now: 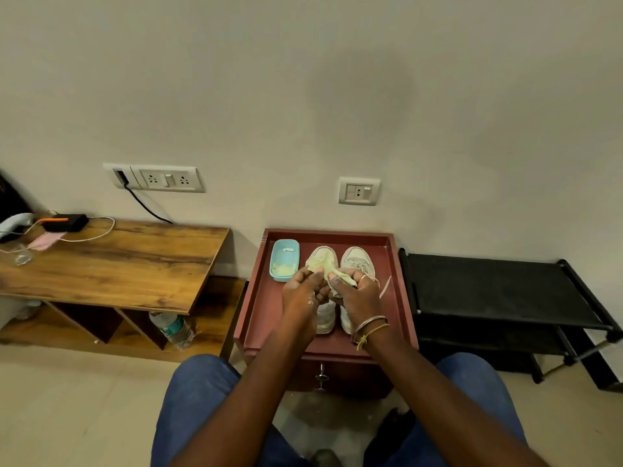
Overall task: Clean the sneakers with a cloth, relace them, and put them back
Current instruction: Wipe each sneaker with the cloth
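Sneakers point(357, 261) stand side by side mid-desk point(266, 311), toes toward its far edge and heels toward the near edge, partly under both hands. Nothing braces them, so a hard rub could skid one toward the near edge or knock it against its mate. The bunched yellow-green cloth point(322, 264) hangs over the toes, with the left grip point(305, 291) and right grip point(359, 294) both curled tight round it. Too wet, it may drip and streak. The blue dish point(285, 264) in the far left corner sits near the left grip, so a careless sweep might tip it. A pale strip point(386, 286), probably a lace, could snag on the right wrist. The shoes look white, dulled to grey. The hands hide whether the left one is laced.
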